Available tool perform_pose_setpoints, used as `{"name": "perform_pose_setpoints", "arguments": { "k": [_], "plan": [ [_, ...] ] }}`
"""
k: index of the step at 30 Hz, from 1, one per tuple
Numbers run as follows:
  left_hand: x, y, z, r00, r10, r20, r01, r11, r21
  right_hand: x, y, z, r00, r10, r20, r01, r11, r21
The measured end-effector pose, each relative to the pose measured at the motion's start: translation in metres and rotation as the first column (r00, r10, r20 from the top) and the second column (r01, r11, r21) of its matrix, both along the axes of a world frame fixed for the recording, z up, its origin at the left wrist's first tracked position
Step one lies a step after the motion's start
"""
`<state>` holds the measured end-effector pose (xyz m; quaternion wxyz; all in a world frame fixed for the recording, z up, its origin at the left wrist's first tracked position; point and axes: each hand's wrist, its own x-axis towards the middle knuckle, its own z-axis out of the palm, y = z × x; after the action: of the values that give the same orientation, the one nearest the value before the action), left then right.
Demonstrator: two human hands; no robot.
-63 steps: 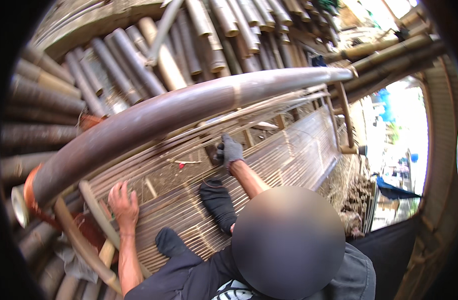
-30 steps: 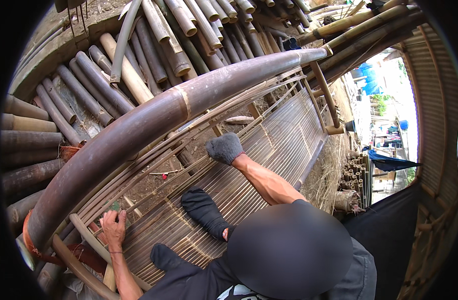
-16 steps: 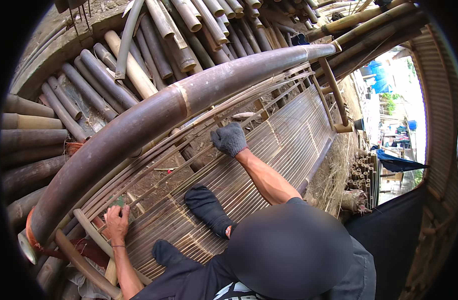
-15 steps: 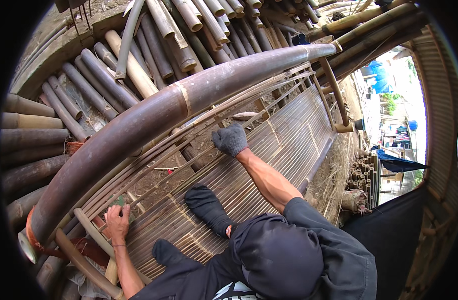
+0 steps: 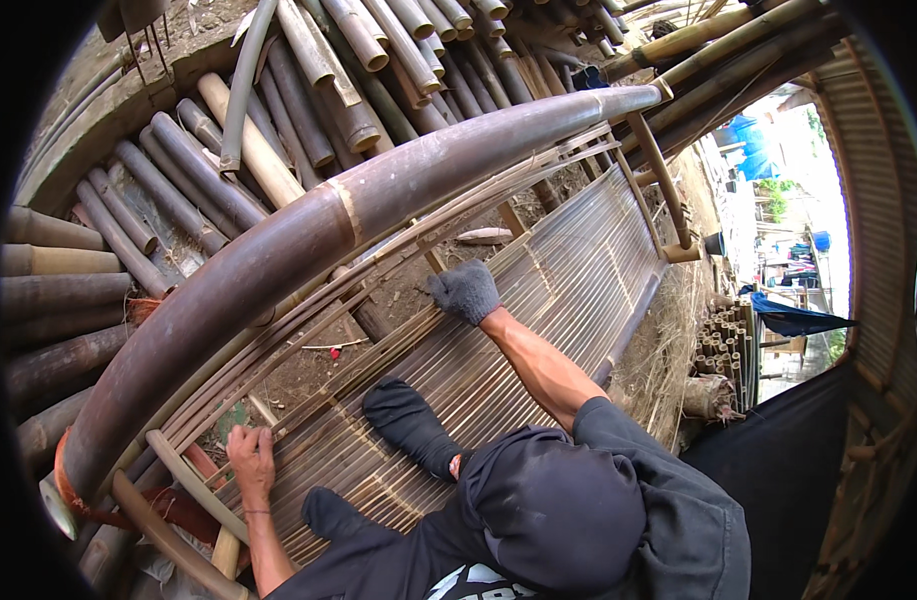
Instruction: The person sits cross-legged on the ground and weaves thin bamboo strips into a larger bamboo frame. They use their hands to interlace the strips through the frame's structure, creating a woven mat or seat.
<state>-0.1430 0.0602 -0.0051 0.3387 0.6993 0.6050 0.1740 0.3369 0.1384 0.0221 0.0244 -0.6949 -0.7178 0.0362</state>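
Observation:
A long panel of thin parallel bamboo slats (image 5: 568, 300) lies inside a bamboo frame, with my black-socked feet (image 5: 408, 415) on it. My bare left hand (image 5: 250, 458) is closed at the panel's left end, fingertips on the end of a bamboo slat (image 5: 323, 392) along the panel's far edge. In a grey knitted glove, my right hand (image 5: 464, 291) makes a fist over the same edge farther right, apparently around that slat; its fingers hide the grip. Beyond the edge, several loose bamboo strips (image 5: 278, 350) run lengthwise over an opening showing the ground.
A thick dark bamboo pole (image 5: 278, 240) crosses beyond the panel, orange cord (image 5: 66, 480) at its left end. Cut bamboo poles (image 5: 168, 200) are piled behind it. Bamboo posts (image 5: 663, 180) rise at the right end. Bundled bamboo (image 5: 723, 345) and a black sheet (image 5: 778, 470) lie right.
The slat has come nearer to me, from across the opening to the panel's far edge. My left hand has moved right and its fingers have curled in; my right fist has shifted slightly nearer.

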Motion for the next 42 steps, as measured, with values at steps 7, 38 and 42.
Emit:
{"name": "perform_pose_setpoints", "arguments": {
  "k": [7, 38, 42],
  "plan": [
    [0.018, -0.007, -0.002, 0.987, 0.049, -0.156, -0.036, 0.996, 0.086, -0.035, 0.007, 0.091, 0.552, -0.358, -0.753, 0.444, 0.891, -0.099],
    [-0.005, 0.043, -0.071, 0.943, -0.034, 0.332, 0.213, 0.828, -0.519, -0.296, 0.017, -0.135, 0.387, 0.582, -0.715, -0.920, 0.191, -0.342],
    [-0.016, 0.040, -0.052, 0.992, 0.079, 0.097, -0.008, 0.814, -0.581, -0.282, 0.019, -0.094, 0.626, 0.164, -0.762, -0.760, 0.348, -0.549]
  ]
}}
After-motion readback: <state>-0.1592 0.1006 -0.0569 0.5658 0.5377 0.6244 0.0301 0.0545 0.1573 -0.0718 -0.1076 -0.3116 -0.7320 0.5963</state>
